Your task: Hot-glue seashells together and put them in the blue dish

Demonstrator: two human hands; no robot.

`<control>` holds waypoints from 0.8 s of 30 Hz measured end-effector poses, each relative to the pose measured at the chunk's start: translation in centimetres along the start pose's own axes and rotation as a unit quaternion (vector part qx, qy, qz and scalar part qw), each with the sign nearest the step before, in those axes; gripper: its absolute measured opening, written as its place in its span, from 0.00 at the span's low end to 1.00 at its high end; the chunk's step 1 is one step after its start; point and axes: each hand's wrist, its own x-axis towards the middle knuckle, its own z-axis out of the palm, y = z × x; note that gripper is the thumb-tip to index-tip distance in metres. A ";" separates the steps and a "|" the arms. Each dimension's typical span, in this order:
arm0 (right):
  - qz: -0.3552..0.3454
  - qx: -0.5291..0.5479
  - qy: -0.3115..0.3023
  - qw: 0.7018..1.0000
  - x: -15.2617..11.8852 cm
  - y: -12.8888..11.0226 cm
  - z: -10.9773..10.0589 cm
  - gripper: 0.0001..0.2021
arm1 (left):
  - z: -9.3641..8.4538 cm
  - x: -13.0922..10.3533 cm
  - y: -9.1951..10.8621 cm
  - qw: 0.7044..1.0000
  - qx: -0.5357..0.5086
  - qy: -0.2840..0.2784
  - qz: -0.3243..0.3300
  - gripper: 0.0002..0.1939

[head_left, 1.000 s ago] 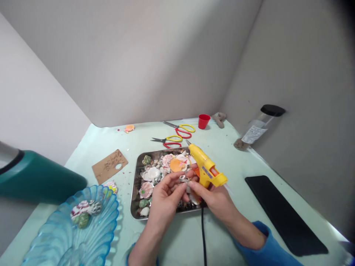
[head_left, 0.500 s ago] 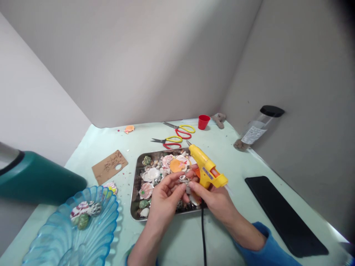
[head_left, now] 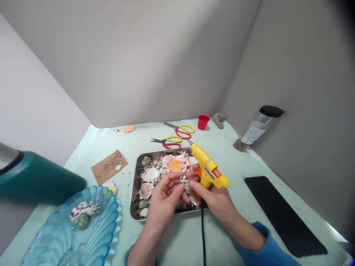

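Note:
Above the near side of a metal tray (head_left: 135, 184) full of seashells, my left hand (head_left: 163, 199) pinches a small whitish shell piece (head_left: 184, 180) between thumb and fingers. My right hand (head_left: 219, 203) is closed round a yellow hot glue gun (head_left: 203, 162). Its nozzle points away, up and to the left, over the tray's far edge. The right thumb and fingertips also touch the shell piece from the right. What exactly the piece is made of is too small to tell. A black cord (head_left: 203, 236) runs from the gun down toward me.
Two scissors (head_left: 173, 140) (head_left: 184, 130) lie behind the tray, near a red cup (head_left: 203, 122). A blue scalloped dish (head_left: 105, 236) with shells and a green bottle (head_left: 41, 179) stand left, beside a brown board (head_left: 107, 170). At right are a black slab (head_left: 285, 216) and a lidded jar (head_left: 253, 131).
The glue gun has tilted and shifted slightly right in my right hand. The shell piece has turned a little between my fingertips. Both hands otherwise keep their places.

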 end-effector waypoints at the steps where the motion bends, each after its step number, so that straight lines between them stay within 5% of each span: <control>1: 0.000 -0.001 0.000 1.000 0.0 0.0 0.0 0.18 | 0.0 0.0 0.0 1.000 0.000 0.001 0.002 0.15; 24: 0.040 -0.003 0.007 0.999 0.3 -0.3 0.1 0.18 | 0.0 0.0 -0.2 0.999 0.026 -0.012 -0.020 0.20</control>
